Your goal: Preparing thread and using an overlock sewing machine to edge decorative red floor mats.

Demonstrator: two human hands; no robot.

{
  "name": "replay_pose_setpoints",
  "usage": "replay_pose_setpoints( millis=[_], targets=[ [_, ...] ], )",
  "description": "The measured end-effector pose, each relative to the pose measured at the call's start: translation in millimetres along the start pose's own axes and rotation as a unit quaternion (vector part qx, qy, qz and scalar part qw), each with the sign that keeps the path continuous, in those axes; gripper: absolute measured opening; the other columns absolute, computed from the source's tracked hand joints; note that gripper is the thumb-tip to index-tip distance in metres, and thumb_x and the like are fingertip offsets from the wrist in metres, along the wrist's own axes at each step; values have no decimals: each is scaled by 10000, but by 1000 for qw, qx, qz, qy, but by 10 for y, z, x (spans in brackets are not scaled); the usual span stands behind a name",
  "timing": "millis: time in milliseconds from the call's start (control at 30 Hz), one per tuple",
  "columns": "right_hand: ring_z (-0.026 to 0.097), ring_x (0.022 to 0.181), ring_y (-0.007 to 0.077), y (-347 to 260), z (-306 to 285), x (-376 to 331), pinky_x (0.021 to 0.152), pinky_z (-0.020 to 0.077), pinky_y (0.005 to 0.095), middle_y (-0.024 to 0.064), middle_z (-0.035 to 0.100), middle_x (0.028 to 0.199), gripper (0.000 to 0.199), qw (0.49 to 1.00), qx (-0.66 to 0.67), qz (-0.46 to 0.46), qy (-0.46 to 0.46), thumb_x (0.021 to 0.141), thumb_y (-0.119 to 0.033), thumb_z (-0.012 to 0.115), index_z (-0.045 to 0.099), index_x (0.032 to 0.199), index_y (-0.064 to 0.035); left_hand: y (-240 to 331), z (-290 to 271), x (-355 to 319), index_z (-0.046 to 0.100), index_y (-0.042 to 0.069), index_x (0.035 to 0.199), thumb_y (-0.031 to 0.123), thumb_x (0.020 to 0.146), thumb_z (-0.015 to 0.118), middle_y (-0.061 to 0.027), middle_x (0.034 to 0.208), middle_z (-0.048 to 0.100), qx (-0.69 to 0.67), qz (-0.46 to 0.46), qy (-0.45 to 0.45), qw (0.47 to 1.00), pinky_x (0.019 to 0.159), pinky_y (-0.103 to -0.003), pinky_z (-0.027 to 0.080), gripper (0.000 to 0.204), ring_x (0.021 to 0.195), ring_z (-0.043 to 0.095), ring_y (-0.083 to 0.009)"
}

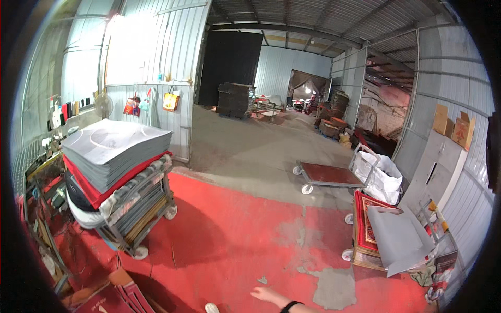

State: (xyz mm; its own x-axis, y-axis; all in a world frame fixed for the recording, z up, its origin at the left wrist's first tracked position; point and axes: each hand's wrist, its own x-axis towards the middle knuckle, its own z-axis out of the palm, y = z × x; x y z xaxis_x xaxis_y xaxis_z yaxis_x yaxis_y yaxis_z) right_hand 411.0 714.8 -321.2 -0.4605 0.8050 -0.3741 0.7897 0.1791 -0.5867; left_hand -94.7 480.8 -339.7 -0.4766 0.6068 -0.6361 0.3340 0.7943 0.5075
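My right hand (pixel 267 295) comes in low at the bottom edge, a dark band round its wrist. Its fingers reach loosely leftward over the red floor, with nothing visible in them. My left hand is out of sight. Nearest on the left are dark red flat panels or boxes (pixel 107 300). Beyond them stands a wheeled metal rack (pixel 156 182), bearing a thick stack of grey sheets (pixel 117 154) above a red layer. At the right, a low trolley carries red patterned mats (pixel 364 224) with a bent grey sheet (pixel 399 237) on top.
A flatbed cart (pixel 331 174) stands ahead on the grey floor (pixel 245 151), beside a white sack (pixel 383 180). A grey cabinet (pixel 436 164) holds cardboard boxes (pixel 463 130). Dark stacks (pixel 235 100) stand farther back. A cluttered bench (pixel 39 167) lines the left wall.
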Motion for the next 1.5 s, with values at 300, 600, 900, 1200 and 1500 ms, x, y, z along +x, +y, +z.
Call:
replay_pose_setpoints(
  millis=[300, 600, 900, 1200, 1500],
  targets=[
    [404, 1223, 271, 256, -774, 1139, 1009, 355, 463, 89, 430, 1340, 495, 977, 131, 95, -139, 895, -275, 559, 432, 1317, -50, 1201, -182, 1925, 548, 39, 1231, 264, 875, 544, -176, 1135, 624, -61, -82, -31, 994, 895, -374, 476, 421, 1090, 581, -273],
    [504, 932, 210, 1238, -1837, 2399, 804, 427, 398, 58, 536, 1023, 350, 916, 109, 385, -37, 895, -288, 570, 531, 1141, -41, 5113, -253, 3038, 500, 15, 1274, 236, 915, 538, -191, 1192, 603, -92, 313, -36, 945, 906, -354, 480, 423, 1082, 599, -286],
    [605, 641, 148, 1118, -3898, 7091, 600, 499, 332, 28, 642, 707, 283, 940, -340, -9, 9, 895, -302, 581, 631, 964, -32, 7695, -1722, 3150, 526, 4, 1224, 80, 914, 570, -32, 1002, 611, -362, 392, 13, 846, 855, -271, 459, 322, 955, 559, -102],
    [660, 907, 262, -2117, -4462, 10968, 796, 514, 373, 144, 683, 998, 299, 971, 184, -154, 2, 878, -226, 580, 625, 1115, -50, 9369, -3929, 3391, 627, -53, 859, 95, 839, 666, -190, 805, 652, -331, 789, -128, 502, 656, -384, 532, 155, 661, 630, -279],
    [631, 786, 193, -653, -5042, 11059, 645, 518, 340, 80, 665, 889, 177, 918, 259, 290, 75, 846, -161, 600, 663, 970, -51, 11176, -5169, 4836, 697, -48, 857, 156, 833, 709, -87, 667, 599, -488, 681, -180, 515, 430, -225, 395, 206, 522, 553, -144]
  ],
)
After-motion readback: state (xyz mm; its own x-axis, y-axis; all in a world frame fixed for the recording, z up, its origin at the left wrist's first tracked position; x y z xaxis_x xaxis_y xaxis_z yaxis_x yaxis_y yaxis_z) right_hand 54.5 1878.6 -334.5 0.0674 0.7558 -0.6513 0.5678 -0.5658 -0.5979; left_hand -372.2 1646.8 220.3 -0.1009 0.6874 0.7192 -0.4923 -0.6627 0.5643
